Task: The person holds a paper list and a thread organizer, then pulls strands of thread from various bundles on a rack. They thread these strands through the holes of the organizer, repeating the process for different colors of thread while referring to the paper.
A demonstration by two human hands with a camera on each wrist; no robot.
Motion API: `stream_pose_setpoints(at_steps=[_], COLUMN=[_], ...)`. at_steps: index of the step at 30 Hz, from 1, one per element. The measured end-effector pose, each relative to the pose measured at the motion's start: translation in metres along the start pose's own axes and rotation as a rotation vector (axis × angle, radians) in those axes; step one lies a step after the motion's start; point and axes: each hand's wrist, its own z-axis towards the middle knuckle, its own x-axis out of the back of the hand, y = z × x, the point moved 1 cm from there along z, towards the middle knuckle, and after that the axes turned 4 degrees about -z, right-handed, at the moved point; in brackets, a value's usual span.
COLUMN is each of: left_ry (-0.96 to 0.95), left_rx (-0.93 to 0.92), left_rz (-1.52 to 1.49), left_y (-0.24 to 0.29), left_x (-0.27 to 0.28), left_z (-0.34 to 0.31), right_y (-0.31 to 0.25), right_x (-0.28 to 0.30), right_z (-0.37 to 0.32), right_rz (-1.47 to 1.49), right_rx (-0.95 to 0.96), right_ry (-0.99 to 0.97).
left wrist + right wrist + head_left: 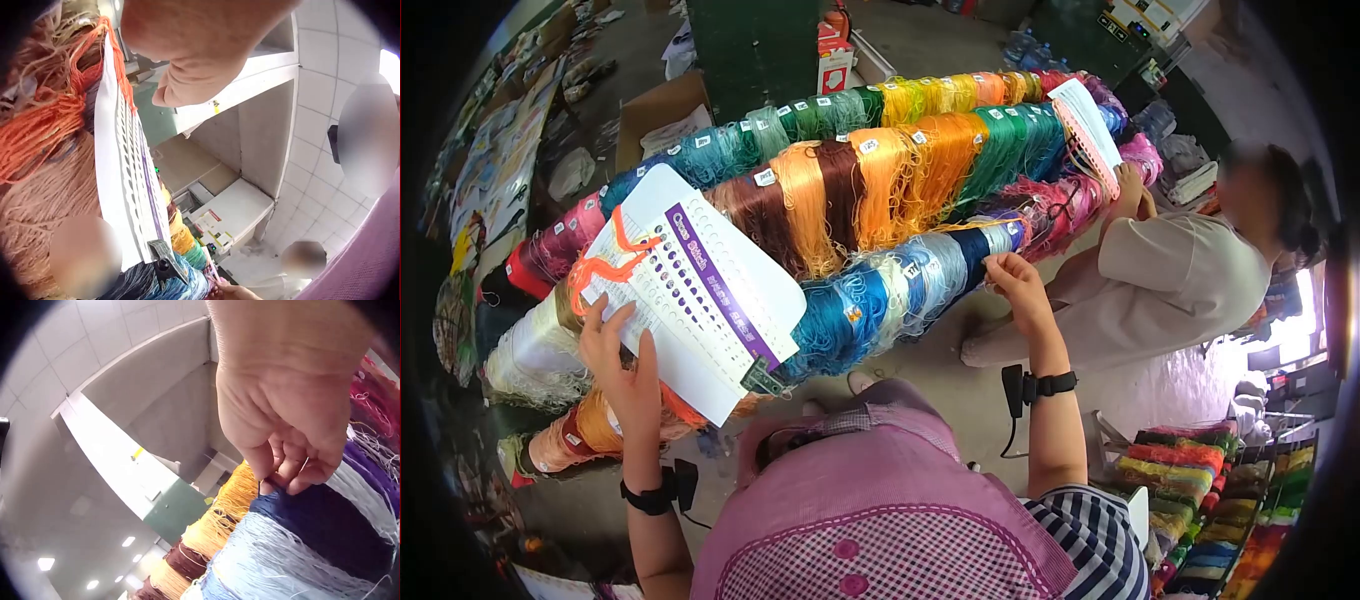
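Observation:
A white punched card [700, 300] with a purple "Cross Stitch" strip lies over the front row of thread skeins. Orange thread [605, 265] is looped through holes at its left end, and a dark binder clip [762, 377] grips its lower corner. My left hand [622, 365] is at the card's lower left edge, fingers loosely extended and holding nothing. To the right, my right hand [1018, 285] pinches strands of the navy thread skein [331, 519] between thumb and fingertips. A pale blue skein [262, 556] hangs beside the navy one.
Long parallel rows of coloured skeins, including orange ones [950, 170], run across the view. Another person [1180, 260] works at the far right end with a second card [1088, 130]. More thread bundles [1180, 480] lie at lower right. A cardboard box [662, 115] stands behind.

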Motion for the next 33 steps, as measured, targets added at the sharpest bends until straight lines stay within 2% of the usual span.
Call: stream_pose_setpoints(at_steps=[3,5,6,9,10,11,12,14,15,16,17,18,19,20,21,22,23,24,25,26,27,28,29,30,31,33], left_ry=[0.003,-0.153,-0.134,-0.614,-0.781,-0.819,-0.849,-0.638,-0.605,-0.6,-0.588,-0.549,-0.75,-0.96,-0.785,-1.093,-0.999,-0.907,-0.793,-0.678,-0.515,-0.352,-0.266,-0.181,-0.175,-0.039], left_rx=[-0.037,0.225,0.233,0.293,0.313,0.381,0.447,0.451,0.458,0.315,0.165,0.177,0.135,0.087,0.002,0.271,0.269,0.268,0.327,0.382,0.492,0.597,0.54,0.483,0.487,0.701], left_rz=[0.06,-0.384,-0.373,-0.852,-1.027,-1.091,-1.16,-1.085,-1.074,-1.216,-1.347,-1.332,-1.408,-1.475,-1.38,-1.458,-1.335,-1.212,-1.159,-1.106,-1.046,-0.98,-0.929,-0.875,-0.872,-0.868], left_y=[0.002,0.006,0.013,0.051,0.064,0.081,0.095,0.102,0.104,0.107,0.108,0.102,0.095,0.091,0.092,0.089,0.087,0.084,0.064,0.041,0.027,0.01,-0.023,-0.049,-0.047,-0.039], left_x=[0.003,0.004,0.004,-0.008,-0.018,-0.026,-0.033,-0.044,-0.043,-0.039,-0.035,-0.035,-0.04,-0.043,-0.045,-0.045,-0.037,-0.029,-0.03,-0.027,-0.013,0.003,0.012,0.014,0.021,0.039], left_z=[0.001,0.002,0.003,0.011,0.012,0.013,0.013,0.015,0.02,0.031,0.037,0.037,0.033,0.03,0.027,0.026,0.029,0.032,0.029,0.026,0.026,0.027,0.022,0.018,0.021,0.024], right_y=[-0.012,-0.037,-0.057,-0.116,-0.134,-0.149,-0.159,-0.164,-0.167,-0.171,-0.177,-0.184,-0.2,-0.21,-0.223,-0.232,-0.233,-0.23,-0.232,-0.233,-0.236,-0.239,-0.236,-0.238,-0.242,-0.242], right_x=[-0.006,-0.019,-0.034,-0.107,-0.132,-0.156,-0.174,-0.195,-0.202,-0.208,-0.213,-0.219,-0.225,-0.229,-0.229,-0.228,-0.225,-0.229,-0.22,-0.195,-0.181,-0.162,-0.123,-0.088,-0.063,-0.055], right_z=[-0.003,-0.009,-0.016,-0.048,-0.059,-0.068,-0.072,-0.076,-0.077,-0.078,-0.078,-0.081,-0.09,-0.093,-0.09,-0.085,-0.07,-0.066,-0.05,-0.027,-0.015,0.006,0.051,0.079,0.09,0.099], right_rz=[-0.109,-0.127,-0.061,0.056,0.052,0.045,0.032,0.032,0.065,0.057,-0.047,-0.148,-0.258,-0.26,-0.29,-0.314,-0.099,0.44,0.651,0.474,0.521,0.345,0.187,0.304,0.126,-0.118], right_rx=[0.051,0.107,0.162,0.276,0.183,0.136,0.094,0.094,0.058,0.066,0.149,0.234,0.323,0.334,0.605,0.874,0.782,0.455,0.349,0.35,0.34,0.498,0.666,0.629,0.757,0.982], right_ry=[-0.01,-0.028,-0.096,-0.376,-0.516,-0.597,-0.681,-0.801,-0.805,-0.836,-0.841,-0.848,-0.813,-0.846,-0.83,-0.796,-0.9,-0.978,-1.135,-1.033,-0.92,-0.598,-0.357,-0.107,0.316,0.409])
